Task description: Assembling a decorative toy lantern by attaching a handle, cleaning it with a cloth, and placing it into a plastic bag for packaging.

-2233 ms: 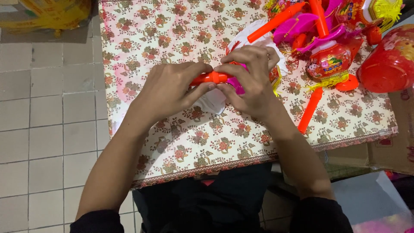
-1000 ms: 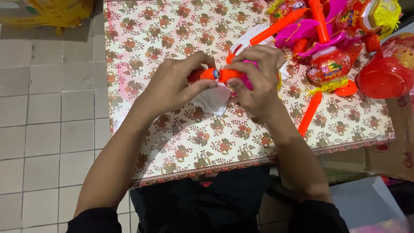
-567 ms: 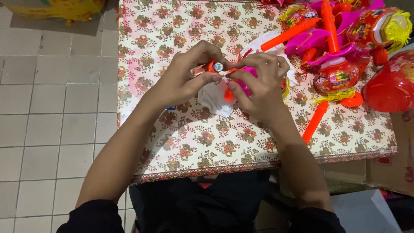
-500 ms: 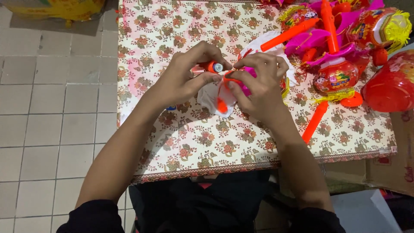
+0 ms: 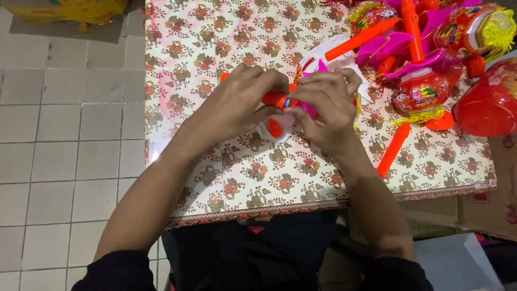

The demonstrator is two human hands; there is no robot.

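Note:
My left hand point(image 5: 239, 102) grips an orange plastic stick point(image 5: 276, 99) that runs across toward my right hand point(image 5: 323, 105). My right hand pinches the stick's end together with a pink plastic piece point(image 5: 311, 109) of a small toy lantern. A white round part point(image 5: 272, 132) with a small orange bit lies on the table just under both hands. Most of the pink piece is hidden by my fingers. All of this is above the middle of a small table with a floral cloth point(image 5: 215, 48).
A pile of red, pink and yellow toy lanterns point(image 5: 425, 91) and loose orange sticks point(image 5: 393, 150) fills the table's right side. A red round lantern point(image 5: 490, 102) sits at the far right edge. Grey floor tiles point(image 5: 64, 134) lie left; a cardboard box point(image 5: 479, 210) stands at right.
Both hands stayed together on the orange stick and pink piece, working them between the fingers. The view shifted, so the table and hands now sit further right and lower in the picture.

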